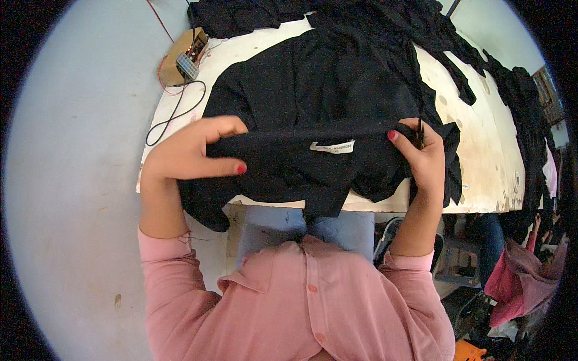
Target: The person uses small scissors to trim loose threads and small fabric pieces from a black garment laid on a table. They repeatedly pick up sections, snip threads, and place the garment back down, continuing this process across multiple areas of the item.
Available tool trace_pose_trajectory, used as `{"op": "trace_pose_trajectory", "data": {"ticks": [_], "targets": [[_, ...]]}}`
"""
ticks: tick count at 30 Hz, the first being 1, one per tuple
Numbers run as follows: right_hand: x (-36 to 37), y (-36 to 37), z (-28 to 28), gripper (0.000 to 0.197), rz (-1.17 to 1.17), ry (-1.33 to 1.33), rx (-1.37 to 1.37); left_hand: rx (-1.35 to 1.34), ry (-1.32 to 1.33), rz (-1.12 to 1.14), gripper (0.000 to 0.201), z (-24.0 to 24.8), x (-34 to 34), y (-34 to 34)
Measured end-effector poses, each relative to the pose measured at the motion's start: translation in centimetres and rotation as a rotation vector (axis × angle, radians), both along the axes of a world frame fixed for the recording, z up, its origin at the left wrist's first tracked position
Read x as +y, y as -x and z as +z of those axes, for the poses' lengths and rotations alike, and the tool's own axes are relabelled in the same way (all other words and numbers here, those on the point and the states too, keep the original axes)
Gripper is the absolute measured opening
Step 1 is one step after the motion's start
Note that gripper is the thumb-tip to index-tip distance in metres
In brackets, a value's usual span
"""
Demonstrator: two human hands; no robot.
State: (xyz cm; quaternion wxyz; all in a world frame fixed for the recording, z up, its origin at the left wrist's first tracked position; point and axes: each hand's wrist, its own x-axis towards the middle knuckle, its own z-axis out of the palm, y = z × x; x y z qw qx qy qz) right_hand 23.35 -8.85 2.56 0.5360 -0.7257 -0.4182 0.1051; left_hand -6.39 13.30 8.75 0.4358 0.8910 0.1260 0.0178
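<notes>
A black garment (313,90) lies spread on a worn white table (481,156), its lower part hanging over the near edge. My left hand (186,150) and my right hand (421,156) each grip one end of its collar band, pulling it taut between them. A small white label (332,146) sits in the middle of the band. A thin dark tool (419,133), perhaps snips, sticks up from my right hand; what it is stays unclear.
More black garments (385,18) are heaped along the table's far and right edges. A tan box with a small device and wires (183,57) sits at the table's far left corner. Pink cloth (512,277) and another person's legs lie at the lower right.
</notes>
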Motion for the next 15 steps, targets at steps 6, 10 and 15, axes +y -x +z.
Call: {"op": "trace_pose_trajectory", "data": {"ticks": [6, 10, 15], "targets": [[0.6, 2.9, 1.4, 0.023, -0.074, -0.111, -0.749, -0.479, -1.108, 1.021, 0.053, -3.1, 2.5, 0.1], [-0.1, 5.6, 1.4, 0.024, 0.137, -0.259, -1.002, -0.790, -0.894, 1.412, 0.063, -11.0, -1.0, -0.6], [-0.6, 9.3, -1.4, 0.026, 0.430, -0.288, -1.014, -0.492, 1.140, 0.458, 0.033, -14.8, -8.8, -0.1]]}}
